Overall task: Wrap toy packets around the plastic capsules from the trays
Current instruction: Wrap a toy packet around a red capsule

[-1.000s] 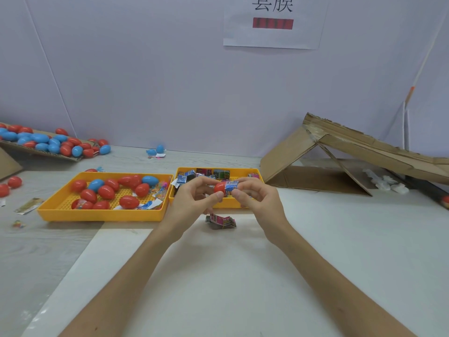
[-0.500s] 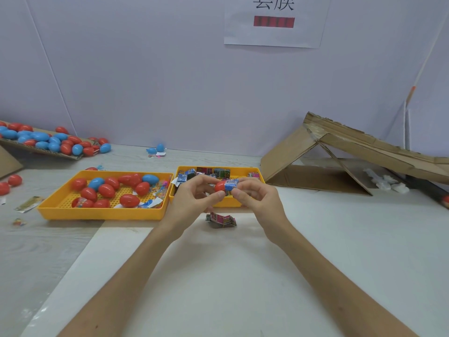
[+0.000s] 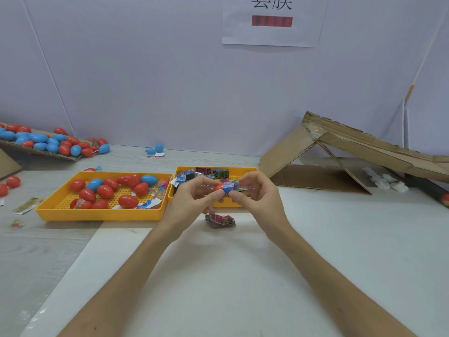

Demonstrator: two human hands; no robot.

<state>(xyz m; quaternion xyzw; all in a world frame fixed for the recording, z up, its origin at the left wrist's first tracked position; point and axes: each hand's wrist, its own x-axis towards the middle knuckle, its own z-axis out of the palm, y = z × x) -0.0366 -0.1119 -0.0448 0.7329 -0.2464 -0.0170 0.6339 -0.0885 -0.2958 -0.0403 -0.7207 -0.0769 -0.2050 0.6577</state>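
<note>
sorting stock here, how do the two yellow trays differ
The left tray holds red and blue capsules; the right tray shows printed toy packets, no capsules. The left tray is in full view; the left hand and right hand cover part of the right tray. Both are yellow and sit side by side.

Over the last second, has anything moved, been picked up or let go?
Nothing visibly changed. The left hand still pinches the red capsule and the right hand the blue packet around it. The loose packet stays on the table below them.
</note>
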